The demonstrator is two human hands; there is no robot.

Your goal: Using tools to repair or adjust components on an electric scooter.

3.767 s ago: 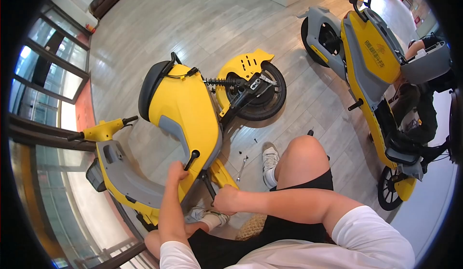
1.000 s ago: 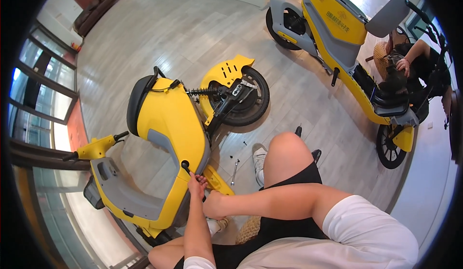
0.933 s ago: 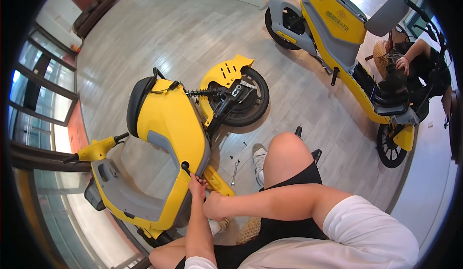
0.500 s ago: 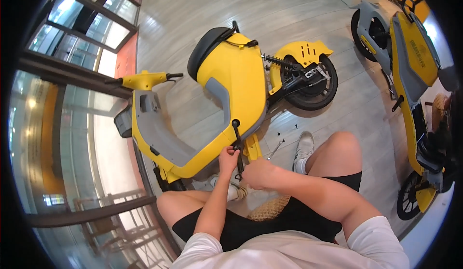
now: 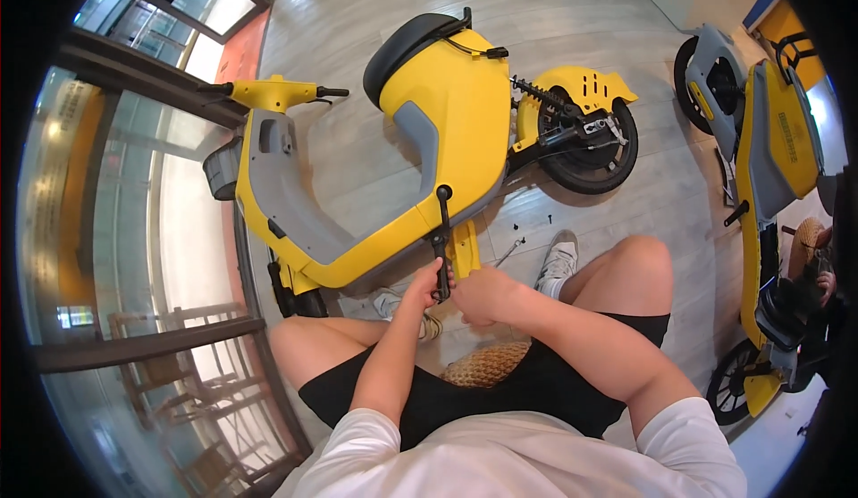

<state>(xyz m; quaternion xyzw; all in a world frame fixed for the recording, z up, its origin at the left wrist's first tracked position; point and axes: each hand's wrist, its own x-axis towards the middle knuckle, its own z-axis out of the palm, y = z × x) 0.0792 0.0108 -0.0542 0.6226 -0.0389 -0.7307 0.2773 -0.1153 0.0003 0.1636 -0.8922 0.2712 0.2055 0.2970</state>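
Note:
In front of me is a yellow and grey electric scooter, its side facing me. A black crank arm hangs down from a round joint low on its body. My left hand is closed around the lower end of this arm, fingertips on its near side. Close beside it, my right hand is curled into a fist against the arm's end; whatever it grips is hidden by the fingers. A yellow panel shows just behind the arm.
A silver wrench and a few small black bolts lie on the floor near my shoe. At the right stands another yellow scooter, with a person's hand near it. Glass doors line the left.
My view has shifted, so the scooter sits slightly higher and further right. My left hand has slid lower along the crank arm; the right hand remains closed beside it.

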